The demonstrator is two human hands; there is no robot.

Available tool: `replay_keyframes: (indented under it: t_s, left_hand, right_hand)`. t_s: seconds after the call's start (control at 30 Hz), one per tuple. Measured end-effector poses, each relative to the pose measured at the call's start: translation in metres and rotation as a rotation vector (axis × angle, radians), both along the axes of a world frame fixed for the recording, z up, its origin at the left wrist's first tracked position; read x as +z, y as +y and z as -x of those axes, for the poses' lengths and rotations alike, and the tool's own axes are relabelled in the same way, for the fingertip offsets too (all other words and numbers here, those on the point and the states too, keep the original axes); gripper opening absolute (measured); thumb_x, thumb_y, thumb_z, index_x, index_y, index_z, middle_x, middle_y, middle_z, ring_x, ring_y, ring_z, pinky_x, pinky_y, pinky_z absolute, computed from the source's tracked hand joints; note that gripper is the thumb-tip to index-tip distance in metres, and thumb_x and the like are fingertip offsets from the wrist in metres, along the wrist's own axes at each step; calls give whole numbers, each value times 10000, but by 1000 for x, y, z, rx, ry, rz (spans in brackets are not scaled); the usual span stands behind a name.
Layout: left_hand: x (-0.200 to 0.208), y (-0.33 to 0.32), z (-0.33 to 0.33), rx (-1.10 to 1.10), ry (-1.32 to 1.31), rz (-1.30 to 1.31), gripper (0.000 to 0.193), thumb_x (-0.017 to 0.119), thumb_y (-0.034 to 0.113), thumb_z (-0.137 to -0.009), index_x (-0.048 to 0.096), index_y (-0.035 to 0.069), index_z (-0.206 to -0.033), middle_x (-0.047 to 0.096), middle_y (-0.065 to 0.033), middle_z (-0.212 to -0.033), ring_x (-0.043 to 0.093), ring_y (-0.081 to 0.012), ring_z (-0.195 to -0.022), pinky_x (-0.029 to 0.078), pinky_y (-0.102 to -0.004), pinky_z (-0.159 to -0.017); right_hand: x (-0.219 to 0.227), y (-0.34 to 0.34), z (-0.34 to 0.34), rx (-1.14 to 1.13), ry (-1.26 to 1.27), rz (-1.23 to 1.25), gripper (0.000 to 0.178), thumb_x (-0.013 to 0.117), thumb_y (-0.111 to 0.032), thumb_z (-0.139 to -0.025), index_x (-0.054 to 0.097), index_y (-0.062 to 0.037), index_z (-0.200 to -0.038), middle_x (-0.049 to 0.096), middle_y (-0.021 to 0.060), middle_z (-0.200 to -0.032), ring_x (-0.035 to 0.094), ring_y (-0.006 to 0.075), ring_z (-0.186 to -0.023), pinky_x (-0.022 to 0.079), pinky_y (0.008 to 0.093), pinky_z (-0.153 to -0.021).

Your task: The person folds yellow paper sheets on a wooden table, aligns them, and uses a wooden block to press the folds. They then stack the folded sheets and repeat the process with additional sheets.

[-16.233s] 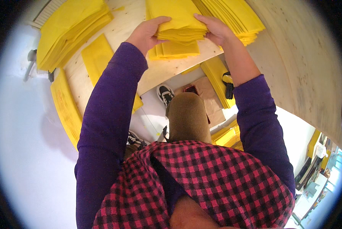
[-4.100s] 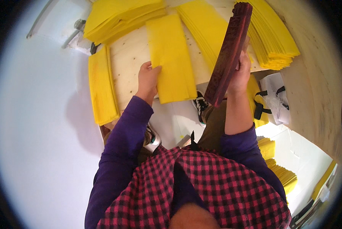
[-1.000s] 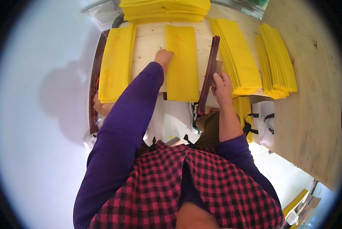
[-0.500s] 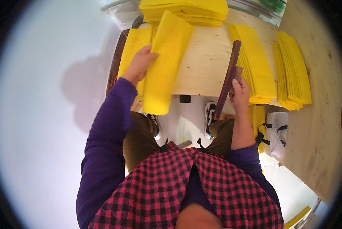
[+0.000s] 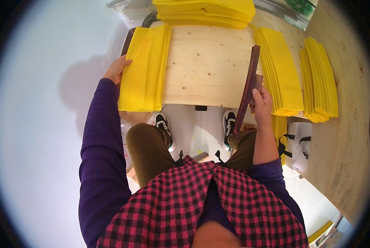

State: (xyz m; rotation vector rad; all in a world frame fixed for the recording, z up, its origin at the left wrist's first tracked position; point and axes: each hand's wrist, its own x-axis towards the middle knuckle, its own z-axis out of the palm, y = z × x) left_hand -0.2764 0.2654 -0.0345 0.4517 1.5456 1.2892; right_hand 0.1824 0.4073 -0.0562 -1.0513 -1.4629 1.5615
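My left hand [image 5: 118, 69] grips the left edge of a folded yellow fabric piece [image 5: 141, 78] with faint reddish marks. Its thumb lies on top and the fingers are hidden underneath. That piece rests on other yellow fabric at the table's left side. In my right hand [image 5: 262, 101] is a long, narrow, dark reddish-brown wooden bar [image 5: 248, 84], held by the short block on its right side. The bar stands tilted over the table's front edge, beside a stack of folded yellow fabric [image 5: 280, 74].
A pale plywood table [image 5: 205, 66] lies in front of me. Another yellow stack [image 5: 319, 80] stands farther right, by a wooden panel [image 5: 346, 124]. A large yellow pile [image 5: 205, 14] sits at the back. Below the right side is a white bag [image 5: 299, 142] with black straps.
The yellow fabric piece, raised and tilted in my left hand before, now lies flat at the left. My left hand has moved left to its outer edge. My right hand still holds the bar.
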Motion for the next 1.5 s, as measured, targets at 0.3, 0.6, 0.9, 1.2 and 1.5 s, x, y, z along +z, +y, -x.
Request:
replay_keyframes:
  t_s: [0.3,0.6,0.9,1.2,1.5]
  left_hand:
    - [-28,4,2,28,276,30,326,491,82,-840,496,-35,-1144,591,-146,-1074,605,-220,-880,488,-334,-752]
    - [18,42,-73,-95,1081,-148,348,580,190,-835,557,29,-1143,593,-76,-1028,564,-155,-891,453,-270,-752]
    - [40,165,-285,-605,201,-264,267,546,168,-861,583,3,-1068,626,-62,-887,584,-126,-779,459,-239,-685]
    - [15,246,-379,-514,45,20,207,595,212,-847,544,35,-942,603,-56,-807,577,-127,-692,457,-240,-601]
    - [5,266,-392,-489,135,81,158,606,171,-833,553,24,-859,585,-67,-734,549,-137,-548,413,-238,-477]
  right_hand:
    - [9,0,2,-15,-128,13,273,568,-223,-848,573,-11,-1018,555,-2,-725,477,65,-577,398,219,-501]
    - [25,-3,-15,43,157,4,186,584,-196,-847,553,-22,-905,504,-15,-653,432,51,-519,351,205,-447]
    - [28,2,-62,-238,578,-50,117,564,-170,-835,540,-59,-809,492,-13,-586,417,65,-418,329,206,-358]
    - [30,19,-115,-376,761,-206,251,514,-215,-846,561,-7,-979,621,48,-792,570,102,-616,468,227,-552]
    - [31,22,-117,-435,816,-139,277,538,-233,-832,560,-4,-987,625,53,-807,578,111,-630,479,232,-577]
